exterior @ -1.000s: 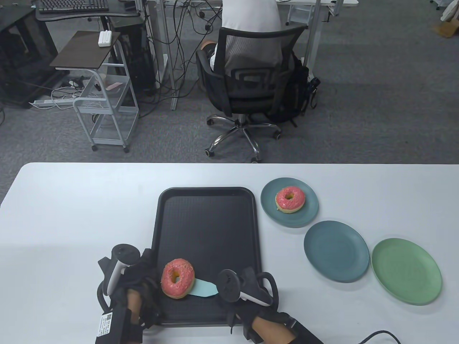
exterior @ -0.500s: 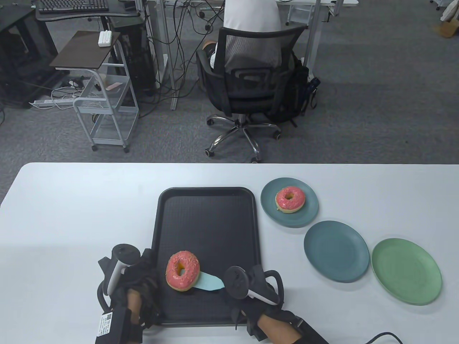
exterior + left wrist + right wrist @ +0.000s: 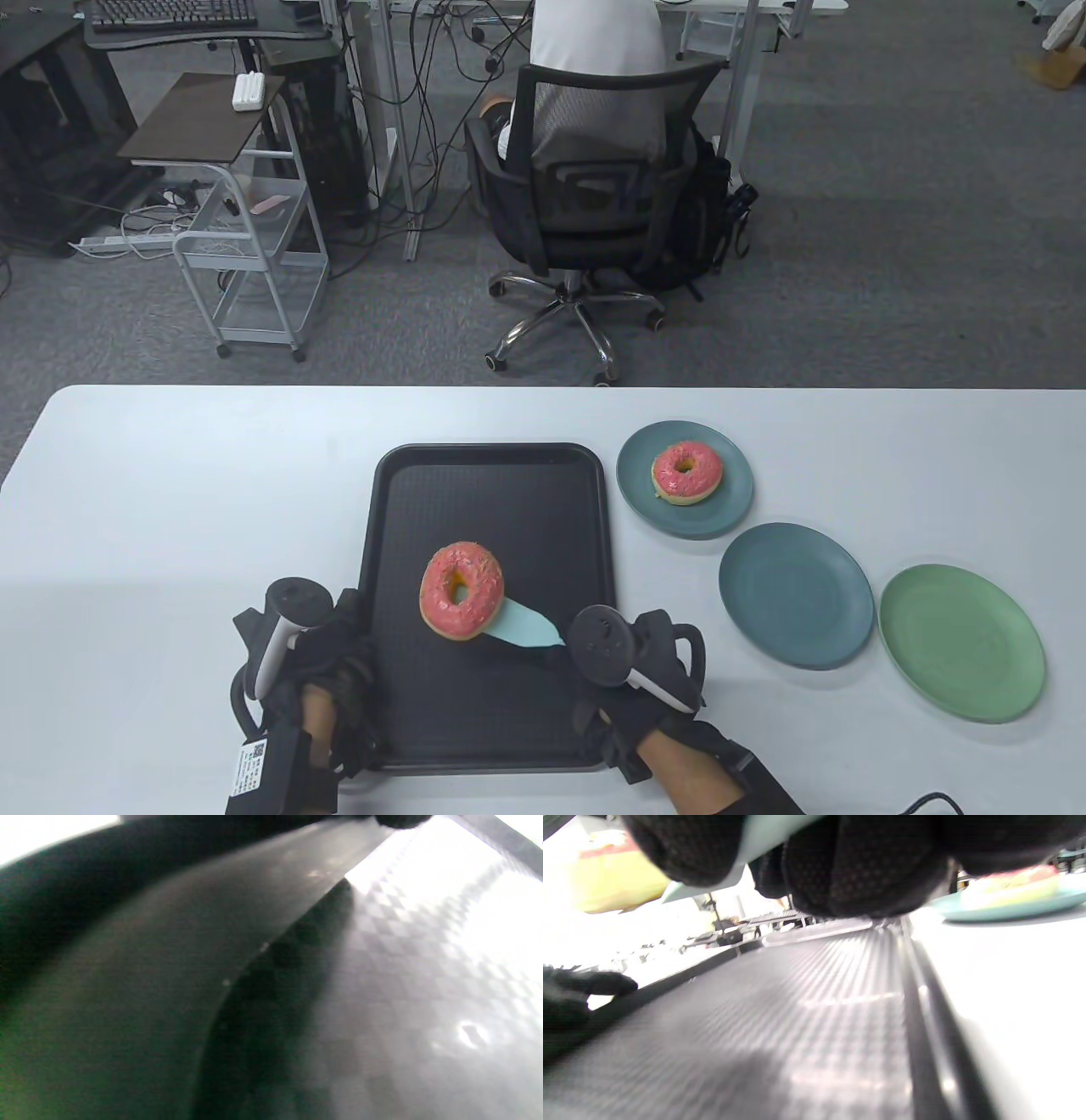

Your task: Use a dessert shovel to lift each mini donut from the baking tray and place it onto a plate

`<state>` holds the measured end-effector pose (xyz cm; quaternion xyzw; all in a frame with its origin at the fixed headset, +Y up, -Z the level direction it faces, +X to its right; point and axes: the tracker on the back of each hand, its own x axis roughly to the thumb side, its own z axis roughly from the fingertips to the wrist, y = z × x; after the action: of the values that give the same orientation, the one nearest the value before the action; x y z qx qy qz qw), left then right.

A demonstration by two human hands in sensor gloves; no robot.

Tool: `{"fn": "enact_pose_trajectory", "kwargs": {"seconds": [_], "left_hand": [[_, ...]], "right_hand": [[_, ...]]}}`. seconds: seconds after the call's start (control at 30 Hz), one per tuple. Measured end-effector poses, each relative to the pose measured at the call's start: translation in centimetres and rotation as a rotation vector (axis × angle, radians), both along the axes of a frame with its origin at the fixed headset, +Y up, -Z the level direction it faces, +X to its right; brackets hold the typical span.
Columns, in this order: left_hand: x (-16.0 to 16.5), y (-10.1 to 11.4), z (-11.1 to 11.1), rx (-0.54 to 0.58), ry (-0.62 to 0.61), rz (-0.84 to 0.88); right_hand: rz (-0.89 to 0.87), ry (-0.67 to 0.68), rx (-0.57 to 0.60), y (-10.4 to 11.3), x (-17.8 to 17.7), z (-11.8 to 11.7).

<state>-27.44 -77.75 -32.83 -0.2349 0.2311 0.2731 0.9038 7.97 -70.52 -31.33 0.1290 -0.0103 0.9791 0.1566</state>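
Donut (image 3: 462, 590) rides the far end of the dessert shovel (image 3: 526, 630), out over the baking tray (image 3: 399, 509). It looks tilted, icing leaning toward my left, and it overhangs the pale blade on both sides. That is the main risk: my guess is that any roll of my wrist or a quick swing toward the plates lets it slide or tip off the blade back onto the tray, or worse onto the tabletop (image 3: 170, 475).

Second risk: the tray's right rim sits between the shovel and the plates. If I carry too low, I'd expect the blade or the donut's underside to clip it.

Third: the far plate (image 3: 645, 501) already has a donut on it. The next load should go to the empty blue plate (image 3: 796, 594) or the green plate (image 3: 960, 643), so overshooting the far one matters.

My right hand (image 3: 645, 679) has its fingers (image 3: 865, 870) curled round the shovel's handle; the right wrist view shows the pale handle passing between them. The donut sits well clear of those fingers, at the blade's other end, up and to their left in the table view.

My left hand (image 3: 314, 662) rests on the tray's near left corner, apparently steadying it. Can't tell how its fingers lie.
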Motion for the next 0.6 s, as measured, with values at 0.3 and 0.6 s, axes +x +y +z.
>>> {"fn": "enact_pose_trajectory", "kwargs": {"seconds": [0.3,0.6], "left_hand": [[0.0,0.0,0.0,-0.003,-0.002,0.015],[-0.1,-0.2,0.0,0.013,-0.002,0.013]], "right_hand": [[0.088,-0.258,0.064,3.7,9.9,-0.1],[0.102,-0.520,0.012,2.6,20.1,1.8]]}}
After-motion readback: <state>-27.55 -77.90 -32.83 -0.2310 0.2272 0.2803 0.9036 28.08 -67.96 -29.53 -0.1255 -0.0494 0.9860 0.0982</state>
